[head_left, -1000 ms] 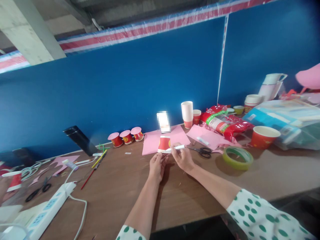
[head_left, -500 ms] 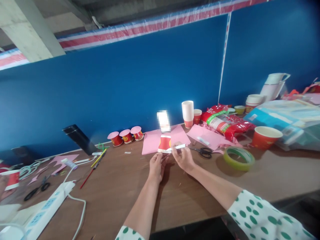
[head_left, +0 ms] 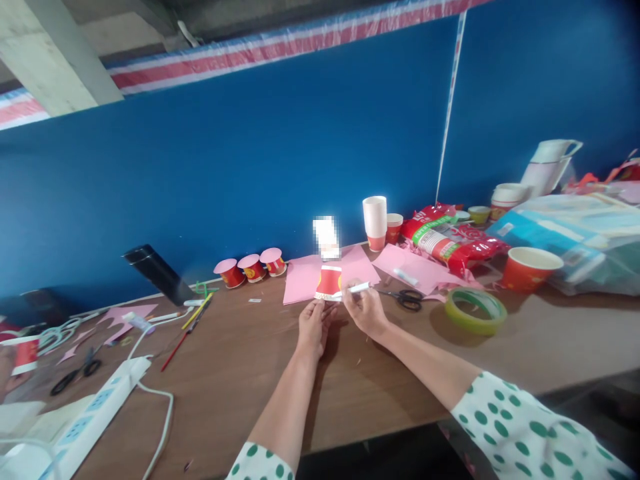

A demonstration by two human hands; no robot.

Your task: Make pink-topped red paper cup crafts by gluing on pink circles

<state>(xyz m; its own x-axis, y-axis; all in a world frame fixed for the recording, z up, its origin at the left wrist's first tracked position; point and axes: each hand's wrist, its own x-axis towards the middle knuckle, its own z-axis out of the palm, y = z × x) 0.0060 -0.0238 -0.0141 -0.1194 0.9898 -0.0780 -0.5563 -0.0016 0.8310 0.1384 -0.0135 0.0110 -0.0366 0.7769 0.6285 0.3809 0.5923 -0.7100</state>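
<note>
My left hand [head_left: 313, 327] is closed on the lower edge of a red paper cup piece [head_left: 329, 281], which has white bands at top and bottom and looks flat or folded. In my right hand [head_left: 367, 313] is a slim white pen-like stick [head_left: 356, 289], pinched between the fingers, its tip at the piece's lower right corner. Whether the tip touches cannot be made out. Pink paper sheets [head_left: 300, 279] lie just behind the piece. Black scissors [head_left: 409, 300] rest to the right of my right hand.
Left stand several pink-topped red cup pieces [head_left: 253, 268], a black tumbler [head_left: 155, 273] and a power strip [head_left: 100, 407]. A person's hand [head_left: 7, 373] is at the left edge. Right are stacked cups [head_left: 375, 223], a red bag [head_left: 450, 240], tape [head_left: 475, 312] and an orange cup [head_left: 530, 270].
The whole view has shifted slightly, so things sit a little higher now. My hands keep the same grips, and the white stick stays at the cup piece's lower right corner.
</note>
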